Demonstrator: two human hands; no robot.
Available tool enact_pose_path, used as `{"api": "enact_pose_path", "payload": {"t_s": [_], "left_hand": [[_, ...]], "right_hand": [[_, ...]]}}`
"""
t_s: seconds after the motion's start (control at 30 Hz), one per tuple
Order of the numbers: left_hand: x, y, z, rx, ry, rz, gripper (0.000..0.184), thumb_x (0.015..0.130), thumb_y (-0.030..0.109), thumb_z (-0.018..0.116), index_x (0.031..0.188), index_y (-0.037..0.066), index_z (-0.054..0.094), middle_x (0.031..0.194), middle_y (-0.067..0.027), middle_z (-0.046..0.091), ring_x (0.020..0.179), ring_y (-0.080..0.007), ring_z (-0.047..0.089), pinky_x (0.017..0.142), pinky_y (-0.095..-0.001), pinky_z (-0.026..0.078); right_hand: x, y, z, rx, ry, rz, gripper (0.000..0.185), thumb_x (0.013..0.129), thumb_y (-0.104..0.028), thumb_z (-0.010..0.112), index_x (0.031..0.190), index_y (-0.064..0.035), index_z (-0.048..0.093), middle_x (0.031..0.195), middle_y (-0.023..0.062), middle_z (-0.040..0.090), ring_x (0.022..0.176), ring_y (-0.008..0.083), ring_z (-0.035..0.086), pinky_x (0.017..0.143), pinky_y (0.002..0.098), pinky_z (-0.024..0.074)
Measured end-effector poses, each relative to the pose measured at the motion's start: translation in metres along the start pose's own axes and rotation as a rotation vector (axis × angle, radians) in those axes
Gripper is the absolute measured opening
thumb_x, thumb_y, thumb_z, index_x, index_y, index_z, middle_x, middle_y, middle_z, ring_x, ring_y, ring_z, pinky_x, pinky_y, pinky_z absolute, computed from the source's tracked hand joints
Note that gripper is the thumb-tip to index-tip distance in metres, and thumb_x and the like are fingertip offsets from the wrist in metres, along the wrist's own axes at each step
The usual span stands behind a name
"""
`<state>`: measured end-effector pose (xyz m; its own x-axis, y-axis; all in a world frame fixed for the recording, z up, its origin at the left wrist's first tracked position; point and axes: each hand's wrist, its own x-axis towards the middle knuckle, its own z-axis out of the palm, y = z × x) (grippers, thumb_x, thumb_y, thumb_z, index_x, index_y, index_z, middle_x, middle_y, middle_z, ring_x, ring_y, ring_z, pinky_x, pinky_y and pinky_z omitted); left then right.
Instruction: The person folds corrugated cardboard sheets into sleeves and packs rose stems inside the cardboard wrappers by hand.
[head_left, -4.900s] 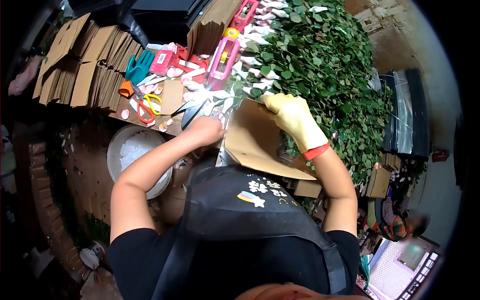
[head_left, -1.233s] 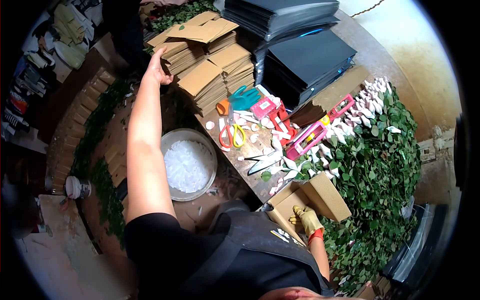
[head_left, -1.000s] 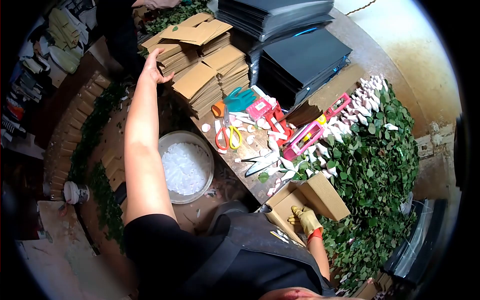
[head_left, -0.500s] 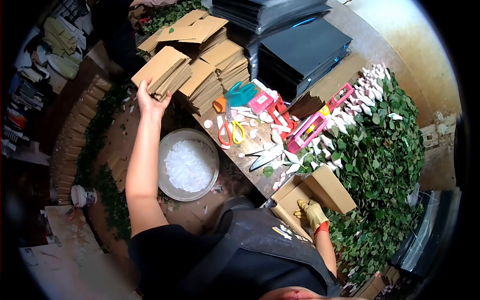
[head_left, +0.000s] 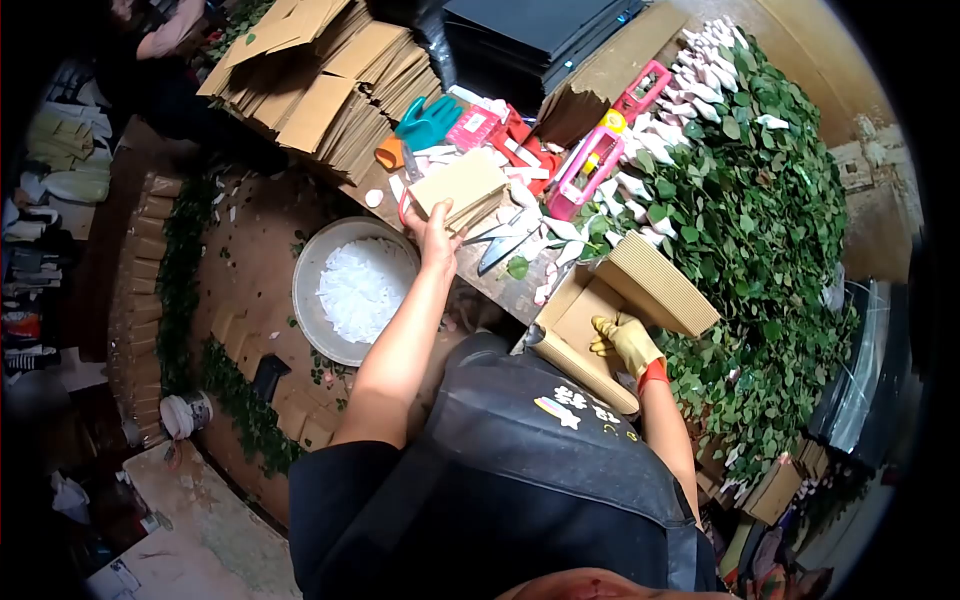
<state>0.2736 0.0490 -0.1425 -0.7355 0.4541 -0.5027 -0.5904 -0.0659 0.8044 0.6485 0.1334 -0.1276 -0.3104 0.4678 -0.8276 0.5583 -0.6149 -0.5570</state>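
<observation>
My bare left hand [head_left: 434, 238] is closed on a small stack of cardboard sheets [head_left: 462, 184], held over the table's near edge. Scissors beneath it are partly hidden. My right hand [head_left: 630, 346], in a yellow glove, lies with fingers stretched out on the inner face of a folded corrugated cardboard wrapper [head_left: 652, 285]. This wrapper stands open at the table corner, against my dark apron [head_left: 530, 440]. Next to the stack are open metal shears [head_left: 500, 245] and white paper strips.
Taller cardboard piles [head_left: 330, 110] stand at the back left, by a teal glove [head_left: 428, 122] and pink tape dispensers [head_left: 585, 172]. Wrapped roses with leafy stems [head_left: 760, 260] fill the right side. Below the table edge sits a tub of white pieces [head_left: 305, 290]. Another person [head_left: 150, 80] is at the far left.
My left hand has brought the cardboard stack from beside the taller piles rightward and nearer, over the scissors. The right hand stays in the wrapper. The view has shifted.
</observation>
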Motion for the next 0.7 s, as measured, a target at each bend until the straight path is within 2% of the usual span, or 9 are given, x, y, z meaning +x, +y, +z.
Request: {"api": "enact_pose_path", "payload": {"t_s": [0.17, 0.2, 0.3, 0.33, 0.43, 0.47, 0.5, 0.57, 0.7], "left_hand": [[0.004, -0.008, 0.013, 0.137, -0.029, -0.123, 0.091, 0.086, 0.039, 0.075, 0.156, 0.02, 0.02, 0.149, -0.0153, 0.041, 0.132, -0.0344, 0.05, 0.094, -0.0552, 0.053], [0.016, -0.016, 0.006, 0.21, -0.053, -0.162, 0.078, 0.087, 0.04, 0.074, 0.148, 0.024, 0.027, 0.143, -0.0116, 0.05, 0.123, -0.0336, 0.059, 0.094, -0.0584, 0.051], [0.018, -0.022, -0.001, 0.399, -0.025, -0.139, 0.092, 0.085, 0.051, 0.079, 0.154, 0.021, 0.026, 0.149, -0.0118, 0.048, 0.131, -0.0347, 0.053, 0.1, -0.0617, 0.047], [0.012, -0.017, -0.001, 0.461, -0.024, -0.109, 0.096, 0.084, 0.057, 0.08, 0.155, 0.02, 0.028, 0.149, -0.0111, 0.049, 0.132, -0.0324, 0.052, 0.099, -0.0596, 0.047], [-0.004, -0.015, -0.004, 0.465, -0.062, 0.011, 0.085, 0.086, 0.053, 0.081, 0.149, 0.017, 0.037, 0.139, -0.0081, 0.057, 0.118, -0.024, 0.059, 0.084, -0.0404, 0.053], [-0.007, -0.016, -0.007, 0.505, -0.076, 0.046, 0.076, 0.089, 0.05, 0.08, 0.144, 0.015, 0.042, 0.13, -0.005, 0.062, 0.106, -0.0186, 0.063, 0.077, -0.033, 0.052], [0.004, -0.026, -0.017, 0.49, -0.111, 0.046, 0.066, 0.093, 0.049, 0.076, 0.139, 0.014, 0.045, 0.123, -0.0025, 0.064, 0.096, -0.0141, 0.063, 0.074, -0.0305, 0.051], [0.002, -0.025, -0.017, 0.495, -0.112, 0.012, 0.059, 0.097, 0.048, 0.072, 0.137, 0.014, 0.045, 0.119, -0.0017, 0.065, 0.092, -0.0116, 0.063, 0.071, -0.0275, 0.051], [0.0, -0.029, -0.009, 0.558, -0.07, 0.02, 0.059, 0.1, 0.047, 0.068, 0.14, 0.012, 0.043, 0.121, -0.0031, 0.064, 0.093, -0.012, 0.063, 0.07, -0.0287, 0.052]], "right_hand": [[-0.001, -0.001, 0.001, -0.048, 0.025, -0.013, 0.028, 0.103, -0.027, 0.071, 0.1, 0.0005, 0.067, 0.078, 0.0075, 0.07, 0.066, 0.0147, 0.069, 0.062, 0.0274, 0.0575], [0.0, -0.001, 0.001, -0.064, 0.021, -0.008, 0.028, 0.103, -0.028, 0.07, 0.102, 0.0001, 0.066, 0.08, 0.0089, 0.072, 0.067, 0.0155, 0.07, 0.063, 0.0284, 0.0581], [-0.011, -0.011, 0.004, -0.1, 0.033, -0.021, 0.033, 0.103, -0.028, 0.069, 0.108, 0.0047, 0.067, 0.079, 0.0115, 0.072, 0.065, 0.0164, 0.069, 0.061, 0.0278, 0.0578], [-0.007, -0.011, 0.003, -0.1, 0.019, -0.002, 0.034, 0.103, -0.028, 0.069, 0.109, 0.0053, 0.066, 0.08, 0.0121, 0.072, 0.065, 0.0171, 0.069, 0.061, 0.0285, 0.0581], [-0.004, -0.008, 0.004, -0.047, -0.003, 0.01, 0.035, 0.103, -0.028, 0.069, 0.11, 0.0063, 0.065, 0.082, 0.0133, 0.072, 0.065, 0.0185, 0.069, 0.059, 0.03, 0.0586], [-0.001, -0.006, 0.006, -0.073, 0.016, 0.013, 0.035, 0.103, -0.029, 0.069, 0.106, 0.0056, 0.066, 0.081, 0.0131, 0.071, 0.065, 0.0182, 0.069, 0.058, 0.0301, 0.0585], [-0.005, -0.012, 0.007, -0.083, 0.018, 0.027, 0.035, 0.104, -0.03, 0.068, 0.097, 0.0038, 0.067, 0.08, 0.0129, 0.071, 0.066, 0.0183, 0.069, 0.059, 0.0302, 0.0589], [0.004, -0.009, 0.005, -0.119, -0.003, 0.041, 0.036, 0.104, -0.031, 0.067, 0.09, 0.0021, 0.067, 0.078, 0.012, 0.071, 0.065, 0.0187, 0.07, 0.06, 0.0302, 0.0594], [0.005, -0.012, 0.006, -0.17, 0.007, 0.039, 0.04, 0.105, -0.033, 0.064, 0.086, 0.0026, 0.068, 0.079, 0.0148, 0.074, 0.067, 0.021, 0.072, 0.063, 0.0315, 0.0605]]}}
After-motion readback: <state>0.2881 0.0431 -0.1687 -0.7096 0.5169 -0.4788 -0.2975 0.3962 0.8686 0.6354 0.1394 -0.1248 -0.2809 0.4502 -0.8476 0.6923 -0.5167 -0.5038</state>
